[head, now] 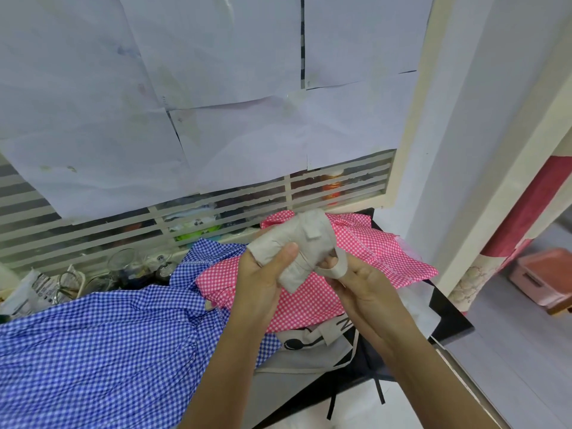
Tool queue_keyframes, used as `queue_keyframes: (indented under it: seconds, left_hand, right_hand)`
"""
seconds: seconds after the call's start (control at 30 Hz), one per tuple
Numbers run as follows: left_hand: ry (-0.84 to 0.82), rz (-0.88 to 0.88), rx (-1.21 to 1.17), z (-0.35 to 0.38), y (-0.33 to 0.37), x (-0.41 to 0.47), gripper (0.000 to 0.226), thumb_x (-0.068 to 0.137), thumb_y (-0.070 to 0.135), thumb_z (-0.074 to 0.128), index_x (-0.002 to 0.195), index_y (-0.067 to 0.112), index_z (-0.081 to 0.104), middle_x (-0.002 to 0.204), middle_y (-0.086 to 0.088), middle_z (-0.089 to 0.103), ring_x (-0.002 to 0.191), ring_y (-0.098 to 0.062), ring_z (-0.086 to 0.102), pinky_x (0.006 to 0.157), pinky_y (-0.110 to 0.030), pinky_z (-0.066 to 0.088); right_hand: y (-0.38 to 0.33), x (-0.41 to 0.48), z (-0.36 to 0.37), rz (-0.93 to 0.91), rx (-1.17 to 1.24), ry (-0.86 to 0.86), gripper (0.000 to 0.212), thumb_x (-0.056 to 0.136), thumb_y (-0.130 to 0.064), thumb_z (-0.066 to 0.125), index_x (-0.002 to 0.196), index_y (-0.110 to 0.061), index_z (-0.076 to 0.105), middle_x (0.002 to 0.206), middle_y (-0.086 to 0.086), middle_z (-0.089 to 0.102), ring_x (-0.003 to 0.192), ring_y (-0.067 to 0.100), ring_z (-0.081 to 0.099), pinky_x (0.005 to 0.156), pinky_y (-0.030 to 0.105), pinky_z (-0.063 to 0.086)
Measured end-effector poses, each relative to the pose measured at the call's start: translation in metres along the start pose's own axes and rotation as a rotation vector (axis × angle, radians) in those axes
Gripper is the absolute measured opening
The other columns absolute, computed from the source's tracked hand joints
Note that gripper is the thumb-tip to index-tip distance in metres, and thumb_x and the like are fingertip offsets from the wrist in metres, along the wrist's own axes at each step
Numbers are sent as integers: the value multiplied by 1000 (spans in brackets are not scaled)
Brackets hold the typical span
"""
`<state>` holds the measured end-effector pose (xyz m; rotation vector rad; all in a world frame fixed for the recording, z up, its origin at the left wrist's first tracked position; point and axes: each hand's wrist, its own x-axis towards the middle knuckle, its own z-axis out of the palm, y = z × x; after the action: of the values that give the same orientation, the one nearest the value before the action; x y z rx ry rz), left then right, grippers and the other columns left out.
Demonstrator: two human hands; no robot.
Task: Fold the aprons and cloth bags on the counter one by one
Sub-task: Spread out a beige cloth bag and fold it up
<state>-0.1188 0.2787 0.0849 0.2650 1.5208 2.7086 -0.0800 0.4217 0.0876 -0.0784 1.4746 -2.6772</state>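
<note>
A person's left hand (pixel 263 274) grips a folded beige bag (pixel 300 246) above the counter, thumb pressed on top, while the right hand (pixel 362 289) pinches its strap (pixel 335 269). Pink (pixel 309 301) and blue (pixel 93 342) gingham aprons lie beneath.
</note>
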Motion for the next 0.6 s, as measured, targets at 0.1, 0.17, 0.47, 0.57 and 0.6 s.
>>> queue_keyframes:
  seconds: [0.1, 0.17, 0.47, 0.57, 0.6]
  left_hand:
    - [-124, -7, 169, -2, 5, -3, 30, 79, 7, 64, 107, 13, 72, 109, -16, 70, 104, -30, 66, 84, -34, 56]
    - [-139, -18, 246, -3, 8, -3, 33, 81, 9, 64, 114, 7, 66, 111, -17, 69, 106, -32, 65, 88, -38, 55]
    - [-170, 34, 443, -8, 17, -6, 29, 82, 5, 65, 110, 4, 65, 104, -11, 71, 98, -24, 69, 79, -29, 55]
    - [-182, 12, 585, -9, 24, -3, 25, 82, 2, 69, 107, 6, 66, 99, -8, 71, 94, -22, 69, 79, -32, 57]
    - [-184, 12, 642, -7, 26, -2, 23, 82, 3, 70, 104, 8, 67, 96, -6, 72, 92, -19, 69, 78, -30, 57]
  right_hand:
    - [-2, -1, 4, -98, -88, 44, 43, 80, -20, 63, 118, 0, 63, 114, 11, 69, 111, 22, 64, 89, 23, 51]
    - [-6, -3, 8, -182, -165, 112, 45, 77, -24, 65, 117, -4, 64, 109, 7, 71, 106, 19, 66, 85, 22, 52]
    - [-10, -13, 16, -263, -355, 26, 29, 86, -14, 56, 114, -14, 64, 103, -6, 73, 98, 8, 68, 77, 13, 51]
    - [-3, -9, 15, -241, -282, 64, 31, 84, -20, 57, 113, -12, 65, 104, 0, 73, 99, 11, 68, 77, 16, 51]
    - [0, -7, 16, -229, -233, 97, 33, 83, -21, 58, 113, -10, 66, 105, 3, 73, 99, 13, 68, 78, 18, 53]
